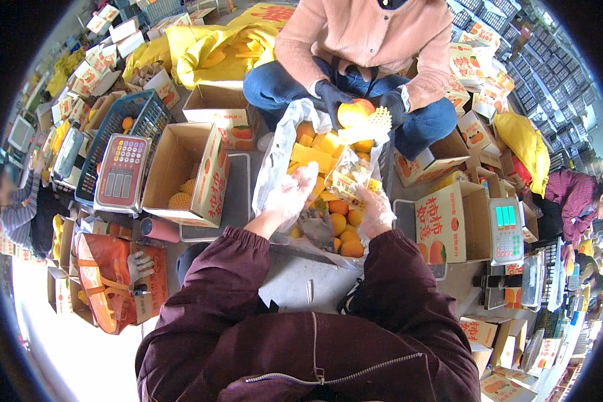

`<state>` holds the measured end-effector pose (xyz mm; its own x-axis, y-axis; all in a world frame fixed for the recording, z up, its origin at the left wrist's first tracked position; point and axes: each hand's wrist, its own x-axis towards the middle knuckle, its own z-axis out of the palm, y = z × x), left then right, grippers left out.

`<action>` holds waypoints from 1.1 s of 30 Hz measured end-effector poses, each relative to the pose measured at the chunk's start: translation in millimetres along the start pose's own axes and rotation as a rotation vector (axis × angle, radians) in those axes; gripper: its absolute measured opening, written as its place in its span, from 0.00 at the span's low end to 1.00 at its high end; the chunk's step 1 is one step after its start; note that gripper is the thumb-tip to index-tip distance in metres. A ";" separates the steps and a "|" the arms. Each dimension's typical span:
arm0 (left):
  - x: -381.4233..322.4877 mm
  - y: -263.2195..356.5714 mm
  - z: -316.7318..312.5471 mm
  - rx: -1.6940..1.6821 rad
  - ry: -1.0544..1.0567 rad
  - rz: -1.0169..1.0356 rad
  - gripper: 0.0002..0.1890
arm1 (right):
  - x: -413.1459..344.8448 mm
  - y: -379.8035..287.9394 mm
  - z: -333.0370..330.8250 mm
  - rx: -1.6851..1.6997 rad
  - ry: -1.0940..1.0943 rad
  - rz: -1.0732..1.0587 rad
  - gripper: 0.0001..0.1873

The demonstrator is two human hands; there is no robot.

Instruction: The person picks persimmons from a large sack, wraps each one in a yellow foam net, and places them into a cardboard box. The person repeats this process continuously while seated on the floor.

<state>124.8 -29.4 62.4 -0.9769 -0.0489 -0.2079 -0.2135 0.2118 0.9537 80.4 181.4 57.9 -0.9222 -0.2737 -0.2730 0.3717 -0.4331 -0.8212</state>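
Note:
My right hand (377, 211), in a thin clear glove, grips the edge of a crinkled clear plastic packet (350, 182) that bears a printed label. My left hand (294, 190), gloved too and washed out by glare, is held half-curled with nothing visible in it. Both are above a crate lined with white plastic film (274, 173). Inside lie orange persimmons (337, 224) and yellow foam net sleeves (311, 157). A dark clear bag (317, 228) rests on the near fruit. Across the crate, a co-worker's dark-gloved hands hold a large persimmon (356, 113) and a foam net (379, 120).
On my left stand an open carton (173, 166) with netted fruit, a digital scale (123, 173), a blue basket (148, 113) and a pink cylinder (160, 229). To the right are a carton (439, 226) and a lit scale (506, 228). Other people work at both sides.

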 end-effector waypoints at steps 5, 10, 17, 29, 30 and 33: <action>-7.9 7.0 1.1 0.014 -0.050 -0.092 0.26 | -4.9 1.6 4.8 -0.084 0.033 -0.050 0.18; -10.0 18.7 -0.2 0.122 -0.069 -0.182 0.27 | -10.7 3.5 7.8 -0.112 0.030 0.014 0.19; -14.3 26.1 5.6 0.082 -0.047 -0.165 0.28 | -6.9 15.1 5.7 -0.193 0.024 0.043 0.20; -18.0 35.7 8.0 0.034 -0.012 -0.186 0.33 | -10.5 11.8 7.2 -0.282 0.009 0.028 0.21; -17.3 35.0 8.0 0.099 0.001 -0.205 0.34 | -9.1 14.1 5.3 -0.246 -0.024 0.050 0.21; -14.7 30.7 6.8 0.238 0.006 -0.164 0.36 | -4.5 22.7 -1.8 -0.168 -0.011 0.117 0.21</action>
<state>132.7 -15.6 93.3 -0.9295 -0.1070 -0.3531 -0.3638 0.4241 0.8293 92.8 174.3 39.6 -0.8722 -0.3238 -0.3665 0.4523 -0.2489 -0.8564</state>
